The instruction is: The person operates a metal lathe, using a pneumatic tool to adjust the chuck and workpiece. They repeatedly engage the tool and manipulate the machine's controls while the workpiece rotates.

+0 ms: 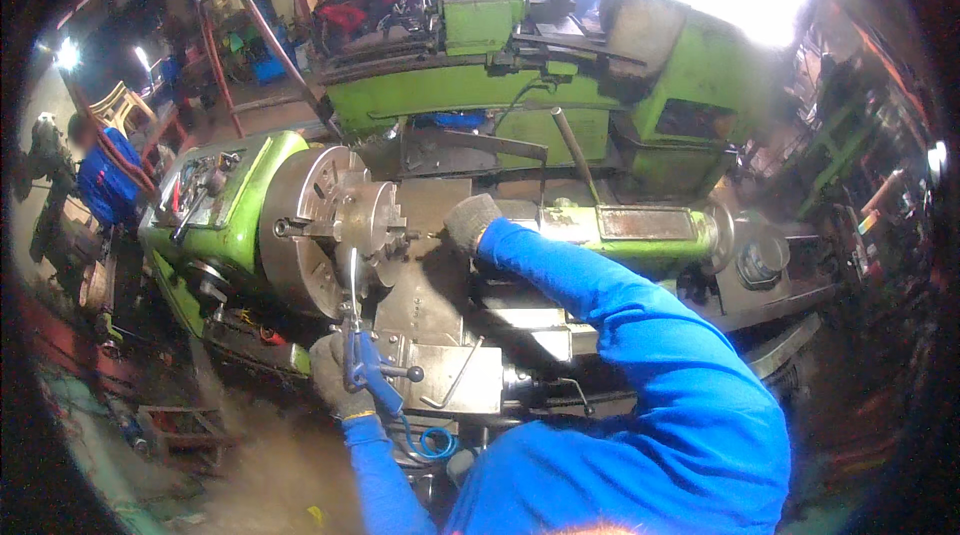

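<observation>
My left hand [335, 375], in a grey glove, grips a blue air blow gun [376, 373] beside the lathe's carriage. Its thin metal nozzle points up toward the big round chuck [300, 235], and a coiled blue hose [432, 445] hangs below. My right hand [470, 223], gloved too, is closed between the chuck and the green tailstock [620, 225]. A short thin rod end shows just left of its fingers; what they hold is hidden. In the chuck sits a round metal piece with a notched edge [370, 217].
An L-shaped hex key [455, 375] lies on the carriage plate. Levers and tools sit on the green headstock [235, 185]. Behind stands another green lathe [480, 85]. A person in blue [108, 175] is at the far left. Bright light washes out the upper right.
</observation>
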Demonstrator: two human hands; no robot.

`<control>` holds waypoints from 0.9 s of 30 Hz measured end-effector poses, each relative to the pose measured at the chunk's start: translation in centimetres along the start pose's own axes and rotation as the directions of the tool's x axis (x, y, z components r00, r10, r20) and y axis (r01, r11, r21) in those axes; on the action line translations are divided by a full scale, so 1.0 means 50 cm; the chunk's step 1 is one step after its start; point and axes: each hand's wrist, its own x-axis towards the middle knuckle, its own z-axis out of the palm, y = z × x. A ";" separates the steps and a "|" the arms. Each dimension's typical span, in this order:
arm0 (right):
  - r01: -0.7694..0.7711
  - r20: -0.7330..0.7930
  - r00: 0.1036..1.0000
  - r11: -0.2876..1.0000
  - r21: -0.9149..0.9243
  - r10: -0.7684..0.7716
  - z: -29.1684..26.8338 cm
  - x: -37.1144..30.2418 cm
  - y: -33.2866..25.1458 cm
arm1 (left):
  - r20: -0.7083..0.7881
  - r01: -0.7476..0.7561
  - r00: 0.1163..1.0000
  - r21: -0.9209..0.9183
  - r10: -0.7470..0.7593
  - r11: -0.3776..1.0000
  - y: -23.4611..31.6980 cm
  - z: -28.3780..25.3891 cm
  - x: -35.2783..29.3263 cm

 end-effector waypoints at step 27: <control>-0.082 -0.447 0.882 0.984 0.160 0.146 0.054 -0.036 0.005 | -0.167 -0.051 0.986 -0.134 0.028 0.990 0.070 -0.023 -0.022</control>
